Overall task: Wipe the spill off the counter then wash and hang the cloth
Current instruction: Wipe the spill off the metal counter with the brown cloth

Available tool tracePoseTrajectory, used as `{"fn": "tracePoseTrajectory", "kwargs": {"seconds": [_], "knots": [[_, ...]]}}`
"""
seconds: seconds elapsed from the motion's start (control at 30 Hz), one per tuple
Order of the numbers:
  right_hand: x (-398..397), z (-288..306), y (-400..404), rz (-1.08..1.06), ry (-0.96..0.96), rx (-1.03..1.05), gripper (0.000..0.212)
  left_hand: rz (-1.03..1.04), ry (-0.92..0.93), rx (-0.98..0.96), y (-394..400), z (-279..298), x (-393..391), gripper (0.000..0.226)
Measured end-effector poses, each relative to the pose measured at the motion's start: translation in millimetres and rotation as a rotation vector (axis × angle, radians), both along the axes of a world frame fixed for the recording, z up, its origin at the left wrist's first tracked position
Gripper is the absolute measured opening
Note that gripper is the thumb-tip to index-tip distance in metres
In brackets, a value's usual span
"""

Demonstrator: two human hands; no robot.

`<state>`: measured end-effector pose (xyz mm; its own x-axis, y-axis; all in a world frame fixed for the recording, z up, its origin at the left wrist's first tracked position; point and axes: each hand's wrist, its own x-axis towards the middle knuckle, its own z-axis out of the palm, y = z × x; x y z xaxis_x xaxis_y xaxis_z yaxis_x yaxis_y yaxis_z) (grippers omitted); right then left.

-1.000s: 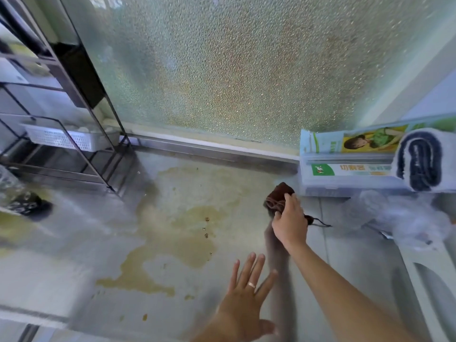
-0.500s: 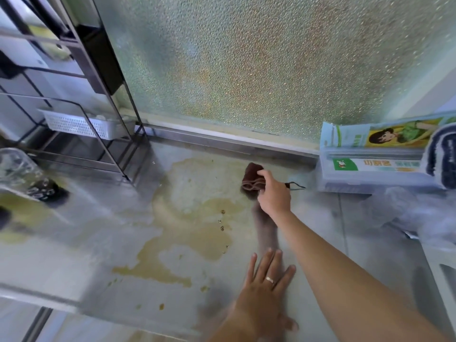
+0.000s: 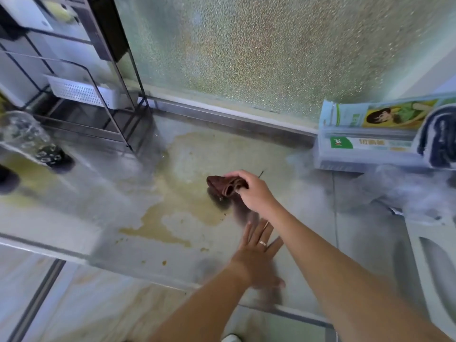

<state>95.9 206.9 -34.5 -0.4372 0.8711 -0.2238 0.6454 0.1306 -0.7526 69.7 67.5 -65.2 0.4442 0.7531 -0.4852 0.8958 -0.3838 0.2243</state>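
Note:
A yellow-brown spill (image 3: 177, 208) spreads over the middle of the grey counter (image 3: 308, 218), with small crumbs along its near edge. My right hand (image 3: 251, 191) grips a bunched brown cloth (image 3: 222, 185) just above the spill's right side. The cloth pokes out to the left of my fingers. My left hand (image 3: 259, 253) lies flat, fingers straight, on the counter just in front of the right hand; a ring shows on one finger.
A black wire rack (image 3: 81, 99) with a white basket (image 3: 81, 92) stands at the back left. A clear glass (image 3: 27, 137) sits at the far left. Boxes of wrap (image 3: 365, 141) and a rolled towel (image 3: 439, 141) lie at the right. Frosted glass backs the counter.
My right hand has carried the cloth left and nearer, from the back edge onto the spill. My left hand has slid forward and settled flat on the counter.

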Motion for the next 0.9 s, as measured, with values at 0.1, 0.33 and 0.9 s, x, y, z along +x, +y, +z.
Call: {"fn": "tracePoseTrajectory", "kwargs": {"seconds": [0.1, 0.33, 0.9], "knots": [[20, 7, 1, -0.116, 0.05, 0.049, 0.056, 0.011, -0.054, 0.018, -2, 0, -2, 0.109], [104, 1, 29, -0.592, -0.156, 0.334, 0.046, 0.001, -0.06, 0.075, -2, -13, -3, 0.111], [-27, -19, -24, -0.469, 0.11, 0.056, 0.045, 0.0, -0.074, 0.137, -4, -18, -5, 0.092]]}}
